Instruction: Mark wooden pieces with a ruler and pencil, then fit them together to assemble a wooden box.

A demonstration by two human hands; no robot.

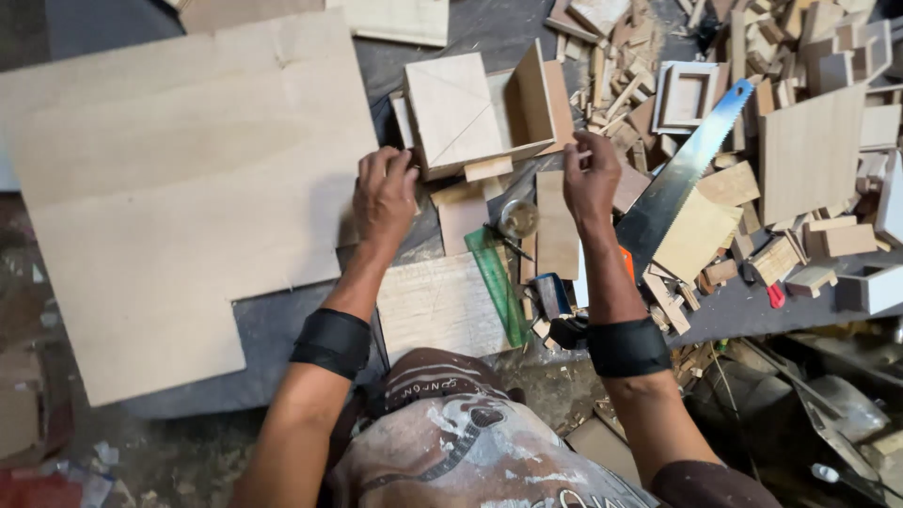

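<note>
Black wristbands (331, 341) nearest. Left hand (384, 196) curled against open plywood box (475, 108) — gripping its near corner; right hand (591, 179) pinching box's edge strip. Handsaw (679, 179) just right, green ruler (499, 282) below.

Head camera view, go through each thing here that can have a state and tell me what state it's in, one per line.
Wooden box: open on one side, lying on the bench.
Left hand: fingers curled against the box's lower corner.
Right hand: pinching something small by the box; what it is cannot be told.
Handsaw: lying flat, unheld.
Green ruler: lying flat, unheld.
Large plywood sheet: flat, untouched.
Small open frame: empty, among offcuts.
</note>
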